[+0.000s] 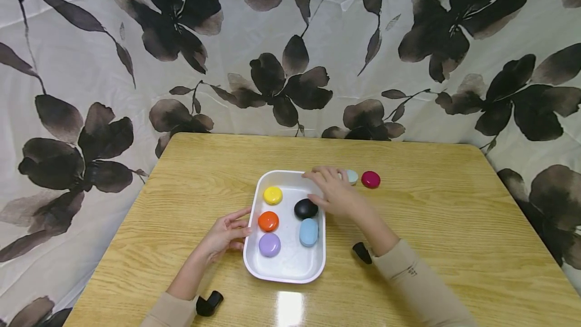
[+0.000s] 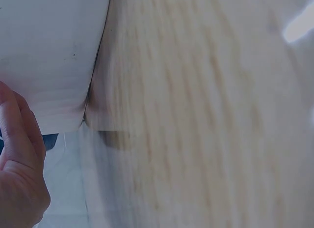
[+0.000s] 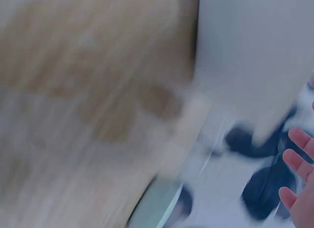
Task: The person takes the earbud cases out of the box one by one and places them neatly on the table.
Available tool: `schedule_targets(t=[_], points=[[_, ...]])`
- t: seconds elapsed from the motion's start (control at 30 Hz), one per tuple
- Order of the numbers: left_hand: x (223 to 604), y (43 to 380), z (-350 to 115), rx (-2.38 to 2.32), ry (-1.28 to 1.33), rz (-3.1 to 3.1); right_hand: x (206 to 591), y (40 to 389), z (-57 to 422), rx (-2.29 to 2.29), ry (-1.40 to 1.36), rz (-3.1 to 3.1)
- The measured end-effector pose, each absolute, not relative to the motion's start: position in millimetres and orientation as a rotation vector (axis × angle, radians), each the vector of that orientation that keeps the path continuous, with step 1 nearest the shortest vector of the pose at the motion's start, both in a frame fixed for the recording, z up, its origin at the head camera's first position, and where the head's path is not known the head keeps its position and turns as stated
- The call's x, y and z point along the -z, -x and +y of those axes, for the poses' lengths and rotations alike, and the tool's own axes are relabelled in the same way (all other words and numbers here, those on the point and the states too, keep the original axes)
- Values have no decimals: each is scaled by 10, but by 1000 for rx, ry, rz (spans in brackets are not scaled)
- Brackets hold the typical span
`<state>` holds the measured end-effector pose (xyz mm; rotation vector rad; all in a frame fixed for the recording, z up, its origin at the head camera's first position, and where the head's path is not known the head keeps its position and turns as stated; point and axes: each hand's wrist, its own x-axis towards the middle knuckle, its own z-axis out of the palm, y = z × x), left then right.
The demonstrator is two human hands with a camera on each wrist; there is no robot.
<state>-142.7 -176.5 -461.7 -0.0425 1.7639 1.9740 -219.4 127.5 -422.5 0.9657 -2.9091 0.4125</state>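
A white tray (image 1: 285, 271) lies on the table. Down its left side sit a yellow smooth, rounded piece (image 1: 273, 195), an orange one (image 1: 268, 221) and a purple one (image 1: 270, 244). On the right are a black piece (image 1: 306, 209) and a light blue oval (image 1: 308, 232). My left hand (image 1: 225, 233) touches the tray's left wall with extended fingers. Over the tray's upper right corner, my right hand (image 1: 336, 193) reaches with fingers spread, thumb close by the black piece. The right wrist view shows those fingers (image 3: 298, 161) apart, nothing between them.
Beyond the right hand, a pale mint piece (image 1: 351, 177), partly covered by it, and a crimson piece (image 1: 370, 179) lie on the wooden table (image 1: 431, 206). Floral cloth (image 1: 272, 29) hangs behind the table. Black wrist mounts (image 1: 210, 304) show beside both sleeves.
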Motion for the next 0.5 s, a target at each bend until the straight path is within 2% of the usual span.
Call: schedule_targets(t=[0.27, 0.5], points=[[4619, 1431, -1754, -1986, 37, 1746, 4354, 1855, 771, -165, -1468, -2792], [4620, 1427, -1749, -1991, 11, 1730, 4471, 1699, 575, 3, -1676, -2687]])
